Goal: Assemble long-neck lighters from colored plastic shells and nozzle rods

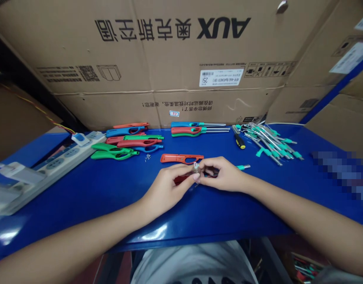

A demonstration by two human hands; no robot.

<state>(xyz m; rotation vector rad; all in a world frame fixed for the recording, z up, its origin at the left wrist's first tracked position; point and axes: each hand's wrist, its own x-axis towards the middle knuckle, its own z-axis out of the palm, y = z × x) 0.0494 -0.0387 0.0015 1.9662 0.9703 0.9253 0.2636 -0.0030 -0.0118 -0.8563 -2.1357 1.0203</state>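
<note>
Between thumb and fingers, my left hand (177,181) pinches a dark red, see-through lighter fuel tank (181,179) with a small white-and-metal top (196,167). My right hand (224,173) is closed against that top, its fingertips meeting those of the left. What the right fingers grip is mostly hidden. A metal lighter tube with a green end (243,167) sticks out beyond the right hand; I cannot tell whether it is held or lies on the table. Just behind both hands rests an orange lighter shell half (181,158).
Coloured lighter shells (134,142) lie at the left by a white power strip (60,161). Behind are several lighters with tubes (200,130). A black-and-yellow screwdriver (239,141) and a heap of metal tubes (272,142) lie right. A cardboard wall (169,51) backs the blue table (110,193).
</note>
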